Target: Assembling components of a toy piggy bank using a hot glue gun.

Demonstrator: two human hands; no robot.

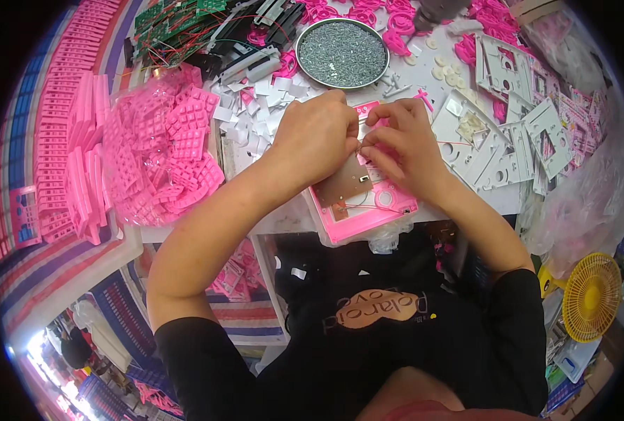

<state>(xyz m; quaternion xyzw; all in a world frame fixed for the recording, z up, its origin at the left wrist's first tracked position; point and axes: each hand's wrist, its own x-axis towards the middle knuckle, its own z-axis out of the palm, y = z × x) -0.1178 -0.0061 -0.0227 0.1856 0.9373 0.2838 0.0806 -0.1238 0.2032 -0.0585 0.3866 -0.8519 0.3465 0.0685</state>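
A pink plastic housing (350,226) lies at the table's front edge, its inner side facing up. Inside it is a brown circuit board (341,186), with thin wires running to the right. Over the housing's upper left part my left hand (319,133) is closed, fingertips pinched and turned down. Facing it from the right, my right hand (407,144) has curled fingers, thumb and forefinger meeting near the board's upper edge. The fingers hide whatever small thing lies between them. A pink strip of the housing shows between the two hands.
A round metal dish (343,54) of small screws stands beyond my hands. White plastic pieces (249,126) lie left of them, beside a clear bag of pink keypads (161,144). White panels (491,151) cover the right side. Green circuit boards (175,31) are piled at far left.
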